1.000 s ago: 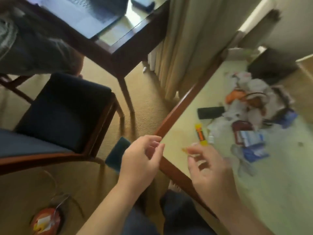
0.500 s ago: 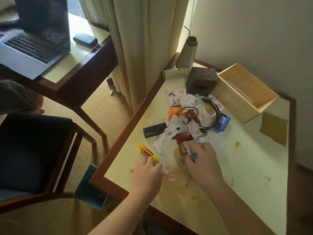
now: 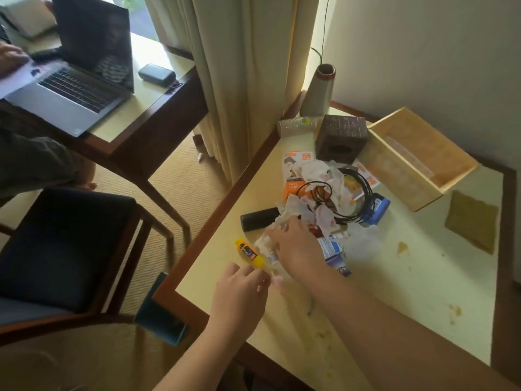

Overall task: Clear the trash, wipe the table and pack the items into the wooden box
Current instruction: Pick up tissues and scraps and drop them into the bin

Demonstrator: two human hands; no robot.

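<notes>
1. Reaching over the near desk (image 3: 324, 320) edge, the left hand (image 3: 239, 289) hovers just beside a yellow marker (image 3: 249, 253); its fingers are loosely curled, and blur hides whether they pinch anything.
2. The right hand (image 3: 296, 249) lies with fingers spread on crumpled tissue (image 3: 282, 221). Such paper is light and soft, so it should bunch easily; judged best gathered by closing the fingers over a wad rather than pinching an edge.
3. The marker is stiff, smooth and likely to roll; its barrel middle is the sensible hold.
4. Beside the right hand lies a small blue-and-white carton (image 3: 331, 251): light, crushable, best taken by its long sides.
5. Farther on, a coiled black cable (image 3: 358, 190) lies over the tissue heap (image 3: 313, 170); limp and prone to snag, it should be lifted by the whole coil.
6. The wooden box (image 3: 408, 162), rigid and open-topped, stands at the far corner, well apart from both hands.
</notes>
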